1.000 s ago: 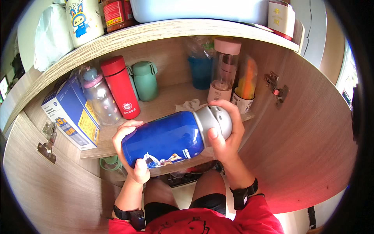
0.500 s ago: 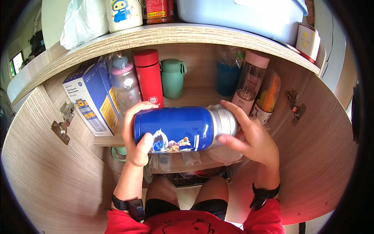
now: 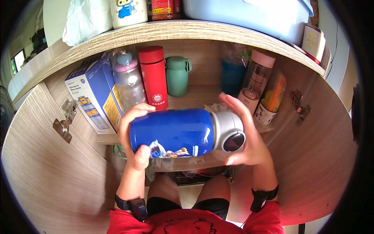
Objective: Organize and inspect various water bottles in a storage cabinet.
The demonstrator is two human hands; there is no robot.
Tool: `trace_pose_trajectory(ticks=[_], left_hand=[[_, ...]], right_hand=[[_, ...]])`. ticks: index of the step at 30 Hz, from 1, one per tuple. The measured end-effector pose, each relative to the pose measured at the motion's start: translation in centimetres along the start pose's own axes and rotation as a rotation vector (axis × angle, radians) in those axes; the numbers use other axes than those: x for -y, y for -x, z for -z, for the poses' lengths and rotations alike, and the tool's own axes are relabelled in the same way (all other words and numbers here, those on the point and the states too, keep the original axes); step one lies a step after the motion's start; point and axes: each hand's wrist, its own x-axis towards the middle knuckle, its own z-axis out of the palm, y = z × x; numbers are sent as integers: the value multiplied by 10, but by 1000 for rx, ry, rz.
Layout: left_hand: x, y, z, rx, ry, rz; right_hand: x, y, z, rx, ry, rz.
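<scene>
A blue thermos bottle (image 3: 173,128) with a coloured picture on its side lies level across my view, in front of the cupboard opening. My left hand (image 3: 131,134) grips its base end, the thumb at the near side and the fingers over the far side. At the other end is a grey lid (image 3: 225,119) with a dark round display facing up and towards me. My right hand (image 3: 255,142) curves round this lid, thumb at the near edge and fingers stretched along the far side.
Behind the thermos, the shelf holds a blue-and-white box (image 3: 91,101), a wrapped clear bottle (image 3: 130,85), a red flask (image 3: 154,78), a green flask (image 3: 177,78), a blue cup (image 3: 233,78) and a pink-topped bottle (image 3: 255,78). Open doors (image 3: 58,163) flank me. Overhead, a blue bin (image 3: 249,19) sits on the top.
The thermos has rolled, so the lid's dark display now shows and the side picture has turned lower. My right hand has shifted round the lid, its fingers straighter.
</scene>
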Motion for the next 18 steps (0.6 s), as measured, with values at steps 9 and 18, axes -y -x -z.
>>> trace_pose_trajectory(ticks=[9, 18], left_hand=[[0, -8, 20, -291, 585, 463], [-12, -5, 9, 78, 1148, 459]], right_hand=[[-1, 13, 27, -236, 334, 415], [-34, 62, 33, -476, -426, -98]])
